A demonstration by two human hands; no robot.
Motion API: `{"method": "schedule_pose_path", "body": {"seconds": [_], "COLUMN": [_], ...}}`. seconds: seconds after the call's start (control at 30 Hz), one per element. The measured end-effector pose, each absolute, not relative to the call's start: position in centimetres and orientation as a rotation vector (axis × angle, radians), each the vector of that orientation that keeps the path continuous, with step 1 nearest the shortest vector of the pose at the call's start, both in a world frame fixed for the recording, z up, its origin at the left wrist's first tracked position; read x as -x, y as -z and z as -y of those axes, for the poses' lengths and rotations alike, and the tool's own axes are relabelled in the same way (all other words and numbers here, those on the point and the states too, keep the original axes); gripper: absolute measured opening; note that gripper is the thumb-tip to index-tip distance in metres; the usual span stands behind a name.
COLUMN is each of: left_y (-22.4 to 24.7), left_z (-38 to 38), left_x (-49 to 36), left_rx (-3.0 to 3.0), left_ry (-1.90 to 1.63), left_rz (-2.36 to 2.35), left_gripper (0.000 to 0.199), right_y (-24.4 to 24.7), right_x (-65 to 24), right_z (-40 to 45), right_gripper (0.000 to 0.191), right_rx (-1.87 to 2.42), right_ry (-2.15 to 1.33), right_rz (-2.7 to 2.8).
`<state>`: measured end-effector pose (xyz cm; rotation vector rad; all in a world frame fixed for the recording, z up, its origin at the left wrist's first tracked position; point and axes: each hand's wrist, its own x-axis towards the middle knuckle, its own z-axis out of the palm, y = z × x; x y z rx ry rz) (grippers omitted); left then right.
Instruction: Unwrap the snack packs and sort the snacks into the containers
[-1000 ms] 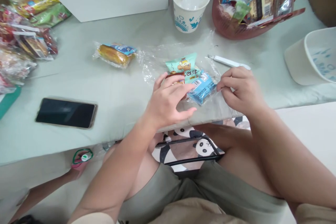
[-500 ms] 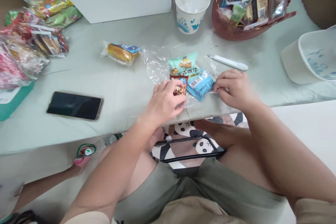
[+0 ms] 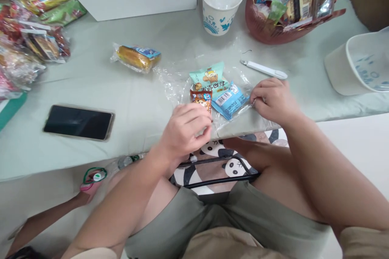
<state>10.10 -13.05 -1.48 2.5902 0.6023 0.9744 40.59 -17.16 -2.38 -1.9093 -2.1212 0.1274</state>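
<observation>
A clear plastic film (image 3: 170, 79) is spread on the table beneath several small snack packets. On it lie a mint-green packet (image 3: 209, 75), a blue packet (image 3: 229, 103) and a brown packet (image 3: 202, 99). My right hand (image 3: 273, 99) has its fingertips pinched on the film's right edge, just beside the blue packet. Close to the near side of the brown packet is my left hand (image 3: 188, 127), its fingers curled and thumb drawn in; whatever they hold is hidden. A white utility knife (image 3: 264, 69) rests beyond my right hand.
A wrapped bread roll (image 3: 136, 57) and a phone (image 3: 79, 122) lie to the left. Behind stand a paper cup (image 3: 220, 12) and a red basket (image 3: 258, 28) of snacks; a white bin (image 3: 340, 68) is at right. Snack bags (image 3: 45, 42) crowd the far left. Another person's arm (image 3: 51, 214) shows below.
My left hand has come off the brown packet and moved toward me and slightly left. My right hand stays at the film's edge. The view has shifted slightly.
</observation>
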Motion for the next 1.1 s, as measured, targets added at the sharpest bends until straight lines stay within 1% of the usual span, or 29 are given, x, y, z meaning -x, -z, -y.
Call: {"method": "schedule_pose_path", "body": {"seconds": [0.1, 0.13, 0.2, 0.3, 0.43, 0.53, 0.63, 0.7, 0.77, 0.83, 0.9, 0.93, 0.97, 1.07, 1.1], "left_y": [1.6, 1.7, 1.8, 1.7, 0.9, 0.1, -0.4, -0.6, -0.8, -0.8, -0.4, -0.2, 0.1, 1.2, 1.5], "left_z": [12.5, 12.3, 12.0, 11.7, 11.8, 11.8, 11.6, 11.3, 11.0, 10.7, 10.5, 10.5, 10.4, 10.2, 10.1], "left_x": [-10.8, -11.1, -11.5, -11.6, -10.1, -8.5, -7.4, -7.1, -7.2, -7.9, -9.0, -9.7, -10.3, -11.4, -11.5], "left_rx": [-2.687, -2.709, -2.708, -2.666, -2.517, -2.399, -2.293, -2.208, -2.139, -2.128, -2.192, -2.260, -2.351, -2.535, -2.553], "left_ry": [-0.741, -0.665, -0.628, -0.710, -0.739, -0.614, -0.365, -0.237, -0.305, -0.581, -0.855, -0.909, -0.855, -0.478, -0.389], "left_rz": [-0.618, -0.592, -0.501, -0.381, -0.318, -0.402, -0.433, -0.429, -0.497, -0.700, -0.927, -0.996, -1.001, -0.898, -0.867], "left_gripper": [0.036, 0.033, 0.012, 0.021, 0.016, 0.016, 0.018, 0.014, 0.010, 0.015, 0.016, 0.013, 0.017, 0.048, 0.056], "right_y": [2.3, 2.3, 2.4, 2.4, 2.3, 2.3, 2.4, 2.2, 1.5, 0.6, -0.3, -0.6, -0.7, -0.2, 0.2], "right_x": [-40.7, -40.7, -40.7, -40.7, -41.0, -41.5, -42.0, -42.1, -41.7, -40.6, -38.7, -37.5, -36.3, -33.5, -33.0], "right_z": [17.0, 17.0, 16.9, 16.8, 16.8, 16.7, 16.7, 16.8, 16.9, 17.0, 17.0, 17.0, 16.9, 16.8, 16.9], "right_gripper": [0.019, 0.019, 0.019, 0.020, 0.022, 0.023, 0.021, 0.021, 0.025, 0.029, 0.026, 0.023, 0.023, 0.032, 0.037], "right_rx": [1.915, 1.914, 1.916, 1.955, 2.041, 2.068, 2.025, 1.969, 1.916, 1.859, 1.783, 1.746, 1.724, 1.797, 1.842], "right_ry": [-0.133, -0.131, -0.127, -0.126, -0.158, -0.199, -0.235, -0.235, -0.135, 0.066, 0.219, 0.234, 0.184, -0.061, -0.138], "right_rz": [2.133, 2.137, 2.143, 2.131, 2.119, 2.124, 2.113, 2.047, 1.874, 1.670, 1.602, 1.649, 1.748, 2.052, 2.109]}}
